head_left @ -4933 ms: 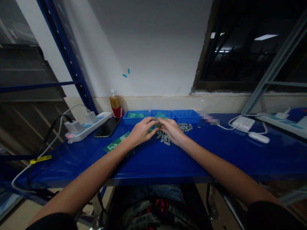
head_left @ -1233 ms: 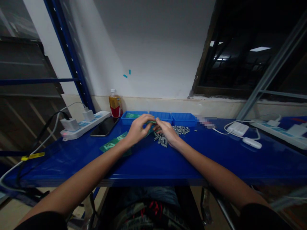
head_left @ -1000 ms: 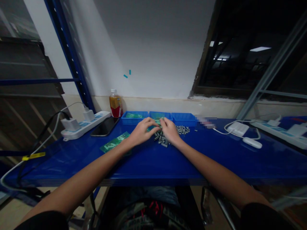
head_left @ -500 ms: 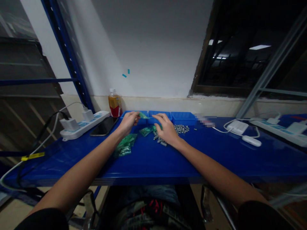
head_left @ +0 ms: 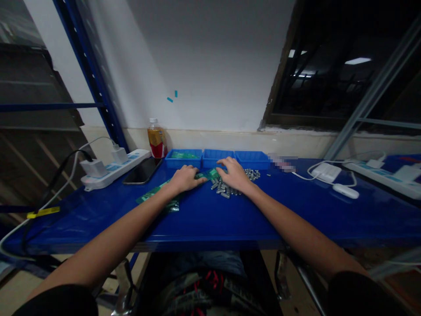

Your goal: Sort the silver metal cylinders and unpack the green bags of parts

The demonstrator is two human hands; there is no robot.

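My left hand [head_left: 184,179] is low over the blue table, thumb and fingers apart around the near end of a small green plastic packet [head_left: 201,175]. Opposite it, my right hand [head_left: 234,176] has its thumb and forefinger spread beside another green packet [head_left: 213,174]. Beneath and in front of the right hand lie several short metal cylinders [head_left: 223,191]; a pile of smaller metal pieces [head_left: 252,174] shows beyond it. More green packets [head_left: 149,194] are partly hidden by my left forearm. The left blue bin [head_left: 183,163] contains green packets.
A middle bin [head_left: 210,163] and a right bin [head_left: 252,163] stand along the wall. To the left are a drink bottle [head_left: 157,139], a phone [head_left: 142,171] and a power strip [head_left: 115,169]. A charger [head_left: 325,174] and white case [head_left: 345,191] lie right.
My left hand has come down from the left bin toward the table, and the green packet it held is out of it. My right hand has shifted slightly right and lower.
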